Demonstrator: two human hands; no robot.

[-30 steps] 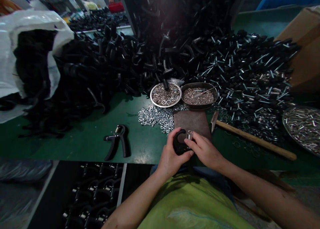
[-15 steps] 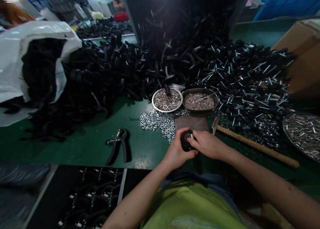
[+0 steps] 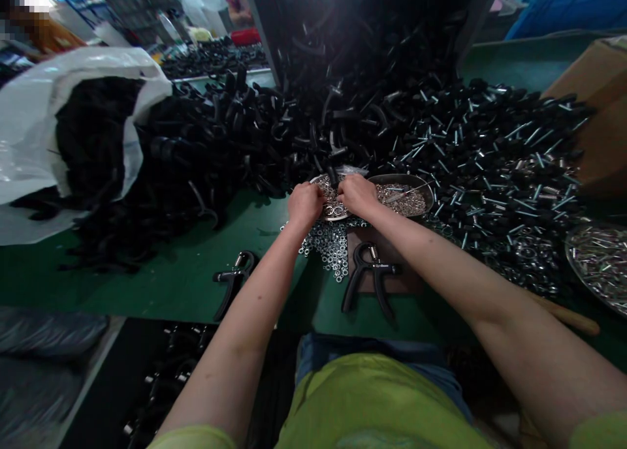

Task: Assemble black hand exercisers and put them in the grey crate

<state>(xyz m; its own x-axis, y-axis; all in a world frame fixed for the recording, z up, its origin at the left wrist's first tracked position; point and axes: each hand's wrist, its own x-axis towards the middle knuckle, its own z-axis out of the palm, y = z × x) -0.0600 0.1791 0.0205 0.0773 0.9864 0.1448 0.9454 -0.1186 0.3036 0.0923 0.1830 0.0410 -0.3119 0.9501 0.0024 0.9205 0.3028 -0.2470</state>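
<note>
Both my hands reach forward over a round metal dish (image 3: pixel 319 183) of small silver rings. My left hand (image 3: pixel 304 205) is curled at the dish's near left rim, fingers closed on something I cannot make out. My right hand (image 3: pixel 357 194) is bent over the dish's right side, fingertips pinched among the rings. A black hand gripper with a spring (image 3: pixel 368 277) lies below my right forearm on a brown pad (image 3: pixel 409 280). A second black hand gripper (image 3: pixel 236 280) lies to the left on the green table (image 3: pixel 166 279).
An oval dish of small metal parts (image 3: pixel 406 198) sits right of the round one. Loose nuts (image 3: pixel 329 243) lie in front. Heaps of black handles (image 3: pixel 206 149) and knobs with bolts (image 3: pixel 490 155) fill the back. A wooden handle (image 3: pixel 568 315), a tray of pins (image 3: pixel 597 260), a cardboard box (image 3: pixel 600 103) at the right.
My hands let go of the black hand gripper, which now lies on the brown pad, and both reached forward to the round dish of rings.
</note>
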